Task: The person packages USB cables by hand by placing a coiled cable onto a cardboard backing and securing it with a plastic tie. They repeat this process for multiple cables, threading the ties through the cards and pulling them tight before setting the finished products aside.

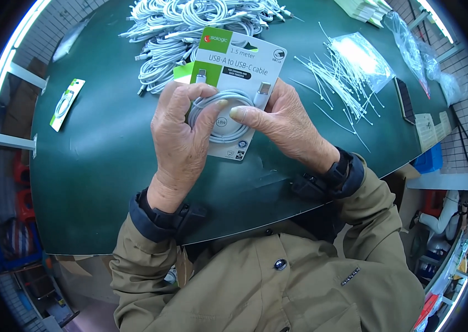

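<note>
A white and green retail card (pixel 248 60) is held up over the table in both my hands. A coiled white USB cable (pixel 235 135) lies against its front, with a pale plug (pixel 262 95) near the card's right edge. My left hand (pixel 181 127) is closed around the left side, thumb and fingers pinching the coil. My right hand (pixel 292 124) grips the right edge, its thumb pressed over the coil and its other fingers hidden behind the card. Part of another green piece (pixel 183 73) shows behind the card.
A large heap of coiled white cables (pixel 162 47) covers the far middle of the green table (pixel 101 182). White cable ties (pixel 347 91) and a clear plastic bag (pixel 360 58) lie to the right, near a phone (pixel 404 99). One carded cable (pixel 67 105) rests at the left.
</note>
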The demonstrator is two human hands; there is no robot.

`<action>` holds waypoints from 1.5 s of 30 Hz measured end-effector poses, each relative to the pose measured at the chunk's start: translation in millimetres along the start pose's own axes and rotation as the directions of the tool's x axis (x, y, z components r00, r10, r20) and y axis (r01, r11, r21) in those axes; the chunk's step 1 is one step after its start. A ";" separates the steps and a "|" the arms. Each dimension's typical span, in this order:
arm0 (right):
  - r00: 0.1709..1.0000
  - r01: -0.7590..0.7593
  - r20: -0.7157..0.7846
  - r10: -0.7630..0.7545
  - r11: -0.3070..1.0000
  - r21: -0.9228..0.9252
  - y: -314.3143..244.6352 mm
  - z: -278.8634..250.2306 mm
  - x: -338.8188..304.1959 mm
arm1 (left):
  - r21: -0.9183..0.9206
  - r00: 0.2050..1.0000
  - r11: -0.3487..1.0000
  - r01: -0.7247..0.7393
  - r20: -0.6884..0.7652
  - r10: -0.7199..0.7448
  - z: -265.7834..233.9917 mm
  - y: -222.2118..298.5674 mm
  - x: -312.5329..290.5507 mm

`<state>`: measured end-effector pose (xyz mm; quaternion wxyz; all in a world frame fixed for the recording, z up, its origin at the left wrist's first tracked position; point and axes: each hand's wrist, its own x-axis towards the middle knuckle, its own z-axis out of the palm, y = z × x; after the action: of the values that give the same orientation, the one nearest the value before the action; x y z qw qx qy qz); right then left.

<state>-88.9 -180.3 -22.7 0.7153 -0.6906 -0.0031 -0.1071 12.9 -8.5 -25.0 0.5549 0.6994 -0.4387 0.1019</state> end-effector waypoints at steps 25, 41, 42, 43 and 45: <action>0.640 0.458 -0.090 -0.763 0.473 -0.753 -24.3 -45.9 17.7 | -0.065 0.961 0.970 0.232 0.170 -0.219 -15.6 13.0 -5.0; 0.616 0.617 0.499 -0.609 -0.021 -0.787 -20.6 -26.7 11.0 | 0.076 0.979 0.996 -0.040 0.203 0.023 -5.0 9.9 -10.6; 0.618 0.612 0.493 -0.613 -0.018 -0.791 -19.2 -25.9 9.9 | 0.071 0.980 0.997 -0.043 0.195 0.028 -4.5 8.9 -10.8; 0.618 0.604 0.484 -0.619 -0.021 -0.797 -17.8 -24.6 8.7 | 0.067 0.982 0.997 -0.046 0.186 0.032 -4.2 8.0 -11.1; 0.617 0.588 0.470 -0.631 -0.027 -0.808 -15.8 -22.5 7.0 | 0.063 0.983 0.997 -0.050 0.180 0.038 -4.5 7.9 -10.9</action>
<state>-87.8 -203.9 -7.0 0.0599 -0.8844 -0.2298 -0.4019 2.2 0.8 -24.8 0.4870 0.7142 -0.4984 0.0659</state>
